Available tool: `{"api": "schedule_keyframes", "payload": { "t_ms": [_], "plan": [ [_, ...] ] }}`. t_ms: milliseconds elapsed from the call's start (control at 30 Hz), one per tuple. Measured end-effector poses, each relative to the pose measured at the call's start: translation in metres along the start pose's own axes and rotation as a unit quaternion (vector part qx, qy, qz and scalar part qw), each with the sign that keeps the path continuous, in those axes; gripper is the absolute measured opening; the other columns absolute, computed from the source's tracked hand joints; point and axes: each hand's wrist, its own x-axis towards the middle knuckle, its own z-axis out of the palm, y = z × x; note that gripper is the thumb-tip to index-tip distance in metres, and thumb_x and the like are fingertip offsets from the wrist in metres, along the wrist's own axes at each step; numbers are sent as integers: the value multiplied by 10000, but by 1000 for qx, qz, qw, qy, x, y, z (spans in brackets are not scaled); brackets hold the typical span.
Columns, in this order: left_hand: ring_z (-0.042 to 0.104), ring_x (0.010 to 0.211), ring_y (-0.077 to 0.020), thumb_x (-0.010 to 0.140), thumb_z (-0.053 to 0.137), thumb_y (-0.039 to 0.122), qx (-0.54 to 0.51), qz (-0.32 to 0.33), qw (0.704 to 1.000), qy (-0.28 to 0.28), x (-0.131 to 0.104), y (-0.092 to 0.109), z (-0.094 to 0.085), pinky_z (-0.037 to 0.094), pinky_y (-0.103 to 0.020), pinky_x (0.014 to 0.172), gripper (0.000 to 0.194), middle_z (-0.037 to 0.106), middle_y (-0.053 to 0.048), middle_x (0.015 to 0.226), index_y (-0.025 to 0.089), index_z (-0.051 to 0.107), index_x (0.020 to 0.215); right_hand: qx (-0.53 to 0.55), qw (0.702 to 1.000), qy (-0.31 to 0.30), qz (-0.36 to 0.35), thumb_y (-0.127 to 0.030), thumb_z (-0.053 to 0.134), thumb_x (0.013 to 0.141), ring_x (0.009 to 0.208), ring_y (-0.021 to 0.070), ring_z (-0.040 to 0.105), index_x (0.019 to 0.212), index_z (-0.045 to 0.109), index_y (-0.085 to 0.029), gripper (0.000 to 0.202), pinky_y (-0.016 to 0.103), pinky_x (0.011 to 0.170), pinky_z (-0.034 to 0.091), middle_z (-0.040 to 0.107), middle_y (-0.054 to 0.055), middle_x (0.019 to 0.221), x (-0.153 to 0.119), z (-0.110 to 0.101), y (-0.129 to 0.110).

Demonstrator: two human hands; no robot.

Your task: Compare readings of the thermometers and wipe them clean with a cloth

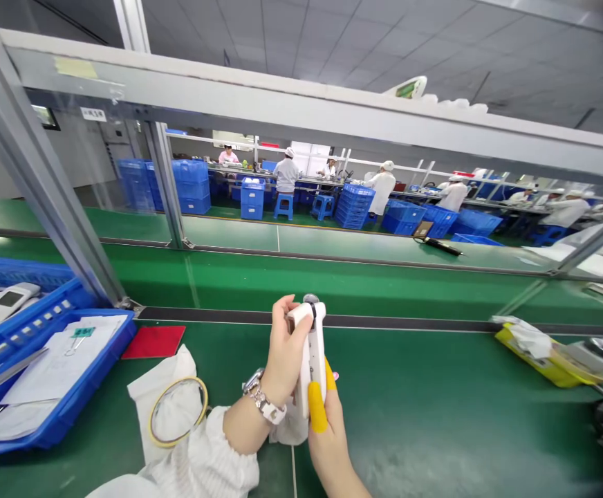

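Both my hands hold a white hand-held device (pixel 312 353) upright over the green bench, its metal-ringed tip pointing up. My left hand (pixel 282 356), with a wristwatch, wraps the upper part from the left. My right hand (pixel 327 429) grips the lower part from below; its thumb and a finger wear yellow finger cots. A white cloth (pixel 288 429) sits under the hands, and whether a hand holds it is unclear.
A blue tray (pixel 73 408) with papers and a clip lies at left, next to a blue bin (pixel 26 304) of white devices. A tape ring (pixel 178 411) lies on white cloth, a red card (pixel 153 341) behind it. A yellow tray (pixel 555 366) sits right. Other workers sit beyond the conveyor.
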Motion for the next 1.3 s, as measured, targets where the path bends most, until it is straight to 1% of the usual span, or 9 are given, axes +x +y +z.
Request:
{"api": "schedule_keyframes", "payload": {
  "t_ms": [100,167,333,500,667,767,900,1100,1300],
  "plan": [
    [602,778,-165,808,540,388,-156,-113,980,-49,-18,-4,7,505,-308,709,402,562,-32,1021,292,399,1172,-37,998,17,-44,-438,515,882,1228,263,453,1332,388,-277,495,386,974,430,502,64,1327,-2,-6,-4],
    [605,786,-172,820,508,377,-211,-138,965,-79,-26,-5,9,502,-291,700,328,593,-28,962,270,471,1127,-39,997,38,-56,-422,529,878,1221,266,458,1329,385,-285,493,390,969,432,486,65,1341,-1,-10,-7],
    [601,650,-152,752,622,310,-211,-144,958,-131,-27,-5,9,493,-266,620,250,612,-16,760,192,555,964,36,996,78,-22,-461,543,862,1174,290,498,1302,426,-266,495,409,918,467,493,88,1327,1,-18,-1],
    [643,696,-194,708,708,302,-229,-171,953,-99,-23,3,5,516,-357,701,338,644,-41,825,190,518,964,89,994,44,39,-486,612,807,1098,276,562,1218,518,-268,475,385,871,501,567,77,1255,1,-28,11],
    [652,753,-201,691,714,226,-235,-198,946,-106,-22,16,1,513,-355,735,390,655,-54,901,209,515,1026,72,997,30,3,-468,672,760,1006,286,610,1085,616,-234,405,396,823,517,658,81,1092,4,-32,4],
    [653,755,-213,723,688,292,-251,-211,936,-125,-21,18,2,520,-374,724,392,653,-51,896,228,511,1067,58,998,17,3,-444,697,740,871,274,650,1031,646,-221,370,367,719,543,689,81,976,5,-37,2],
    [653,770,-276,748,584,529,-274,-278,905,-172,-21,15,4,518,-443,726,470,660,-106,875,184,549,1065,65,996,54,8,-469,707,712,815,271,655,1024,651,-241,389,354,633,552,692,72,949,3,-45,9],
    [624,933,-294,791,430,630,-308,-295,877,-221,-18,13,5,482,-440,856,588,647,-137,1027,135,612,1052,58,993,100,25,-474,717,695,977,311,619,1069,631,-269,436,419,756,547,671,77,1065,-1,-60,29],
    [635,874,-285,780,439,636,-313,-297,875,-220,-18,13,6,475,-480,863,595,634,-130,1090,155,605,1088,103,990,82,43,-416,722,719,1012,297,617,1087,620,-307,397,446,837,530,659,43,1116,-4,-66,36]
  ]
}}
